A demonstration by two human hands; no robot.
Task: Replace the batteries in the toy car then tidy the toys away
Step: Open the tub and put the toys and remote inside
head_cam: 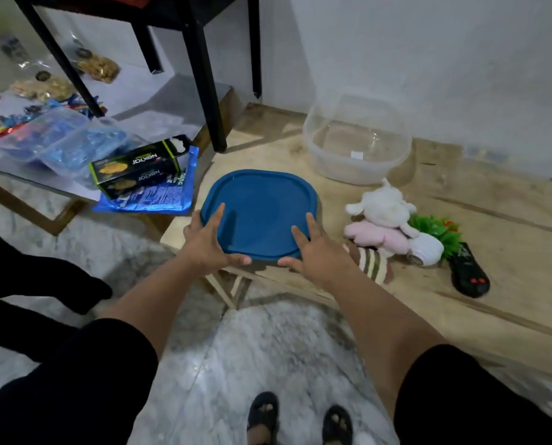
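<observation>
Both hands are on the blue lid (261,210), which lies flat on the low wooden tabletop (493,226) straight ahead of me: my left hand (208,242) has straight fingers spread over the lid's left side and its thumb along the near rim, my right hand (313,248) mirrors it on the right side, fingers flat on top, thumb at the near edge. Neither is curled round anything, so I read them as pressing or about to lift, not gripping. The lid is roughly square with rounded corners, no real long axis, and it sits centred between my arms, so neither hand is nearer. Its near edge reaches almost to the tabletop's front corner, leaving little room to slide it toward me. Just right of my right hand lie a striped soft toy (372,263) and, beyond it, a white plush (385,205) stacked on a pink plush (379,234), with a green plastic toy (438,228) and a black remote (467,271) further right. I cannot make out the toy car for certain. Farther back, up and to the right of the lid, stands the clear tub (358,139), open; the bare wood between lid and tub gives free passage, I judge. Left, past the tabletop's edge, a black box (136,170) lies on a blue packet (149,195).
</observation>
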